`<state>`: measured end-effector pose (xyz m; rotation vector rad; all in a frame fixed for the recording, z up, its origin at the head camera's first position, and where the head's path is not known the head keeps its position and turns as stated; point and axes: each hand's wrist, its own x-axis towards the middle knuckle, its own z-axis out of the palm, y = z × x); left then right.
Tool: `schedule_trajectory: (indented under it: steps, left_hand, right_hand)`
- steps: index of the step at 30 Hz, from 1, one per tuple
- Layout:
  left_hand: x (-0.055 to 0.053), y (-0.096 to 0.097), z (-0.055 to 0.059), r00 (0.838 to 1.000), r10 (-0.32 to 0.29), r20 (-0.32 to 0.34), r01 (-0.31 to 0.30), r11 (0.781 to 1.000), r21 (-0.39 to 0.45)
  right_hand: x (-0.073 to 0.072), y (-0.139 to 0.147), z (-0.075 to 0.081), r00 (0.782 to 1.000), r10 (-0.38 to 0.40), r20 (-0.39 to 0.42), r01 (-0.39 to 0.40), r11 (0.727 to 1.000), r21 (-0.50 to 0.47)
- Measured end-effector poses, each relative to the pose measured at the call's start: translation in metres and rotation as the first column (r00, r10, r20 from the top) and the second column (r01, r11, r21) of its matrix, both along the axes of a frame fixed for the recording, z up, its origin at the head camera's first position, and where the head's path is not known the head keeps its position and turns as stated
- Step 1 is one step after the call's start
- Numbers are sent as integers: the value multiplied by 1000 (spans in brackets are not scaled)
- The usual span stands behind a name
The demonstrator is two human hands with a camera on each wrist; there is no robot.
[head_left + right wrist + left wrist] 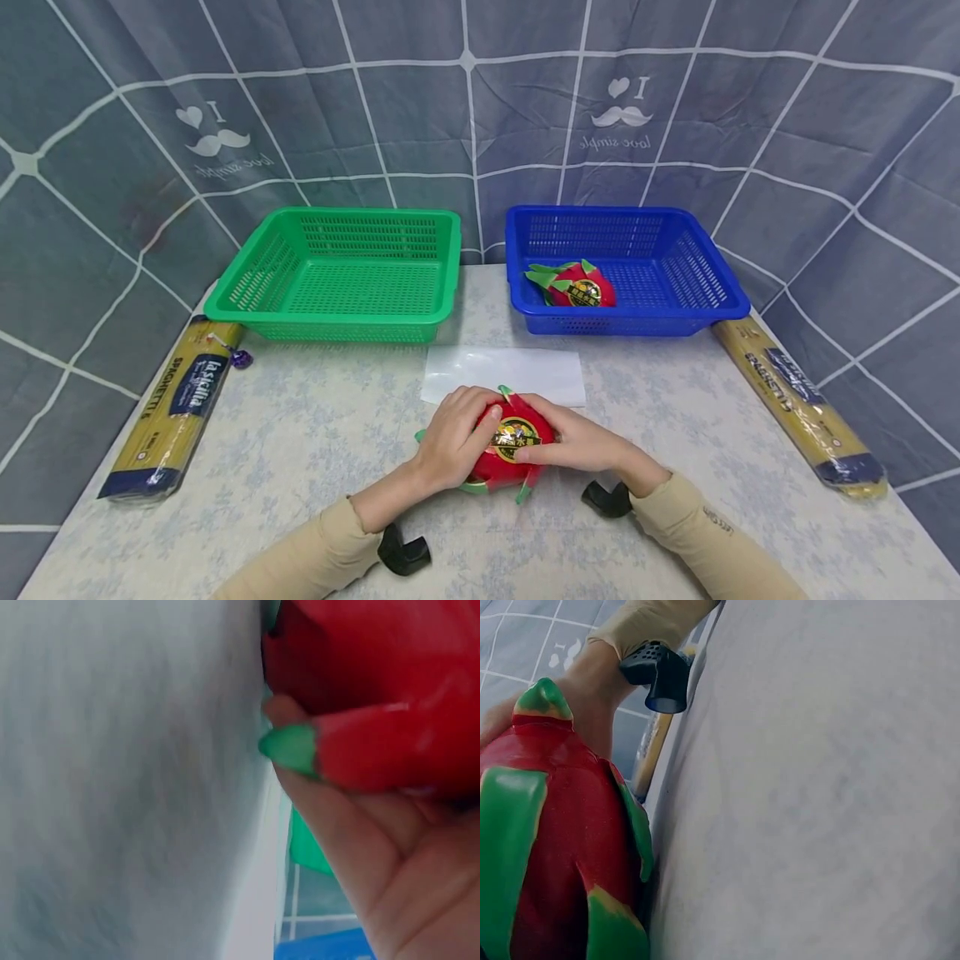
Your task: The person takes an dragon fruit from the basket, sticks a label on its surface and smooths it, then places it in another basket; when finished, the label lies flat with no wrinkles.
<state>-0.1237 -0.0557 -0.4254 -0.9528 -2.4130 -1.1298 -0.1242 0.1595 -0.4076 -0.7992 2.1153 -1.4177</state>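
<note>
A red dragon fruit [512, 442] with green-tipped scales and a round black and gold label is held between both hands over the table. My left hand [456, 437] grips its left side, with the thumb lying on top by the label. From the right, my right hand [573, 437] holds it, thumb reaching to the label's lower edge. In the left wrist view the dragon fruit [562, 825] shows its green scales close to the tabletop. The right wrist view has the right hand's fingers [330, 817] curving under the dragon fruit [405, 697].
Behind the hands lies a white sheet [502, 375]. A green basket [330, 318] stands back left; a blue basket [630, 323] back right holds another dragon fruit [581, 287]. Spaghetti packs flank the table, left [176, 408] and right [802, 408]. A purple lollipop [241, 359] lies by the left pack.
</note>
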Motion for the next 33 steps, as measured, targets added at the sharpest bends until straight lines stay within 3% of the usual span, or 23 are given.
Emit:
schedule_trajectory:
  steps: [4,12,21,27,33]
  left_hand:
    - [-1,0,0,1000,14,-19,-14,1000,-12]
    - [-1,-2,-1,1000,-15,-26,13,995,-95]
    - [0,-2,-1,1000,-7,-8,6,998,-60]
    - [4,-1,1,1000,12,-1,-12,999,-52]
    - [7,1,8,996,46,79,-42,998,-56]
  right_hand:
    - [2,-2,0,999,-32,-19,32,999,-6]
    - [6,-4,2,995,-79,-58,80,996,26]
    - [5,-6,3,992,-108,-66,114,990,85]
    - [3,-4,1,996,-39,-83,47,994,98]
    - [5,-5,1,1000,5,4,-5,1000,28]
